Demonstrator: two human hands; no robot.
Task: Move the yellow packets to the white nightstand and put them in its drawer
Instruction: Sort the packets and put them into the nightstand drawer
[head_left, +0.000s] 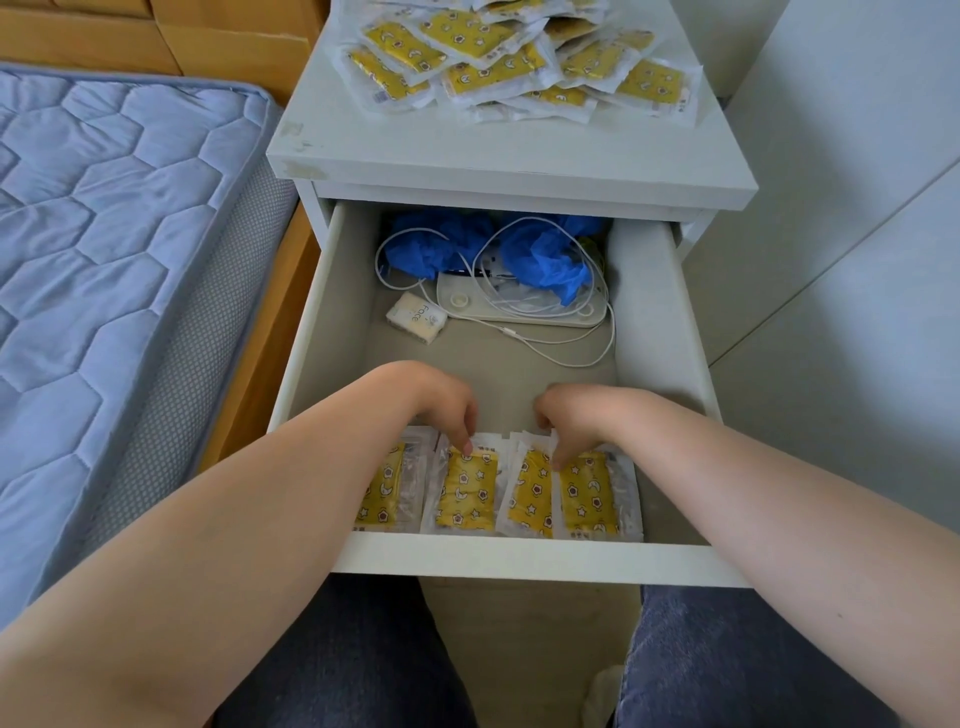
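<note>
White nightstand (509, 156); its drawer (519, 564) is pulled well out. Packets (498, 73): yellow with a star-and-moon print, each sealed in clear wrap with white edges. Most lie in a loose overlapping pile on the nightstand's top, toward its back. A row (467, 493) of four more sits inside the nightstand's drawer against its front wall, side by side, edges overlapping, print facing up.

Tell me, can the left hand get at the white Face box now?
Probably yes: the left hand touches the yellow packets in front, and only bare drawer floor separates it from the Face box.
</note>
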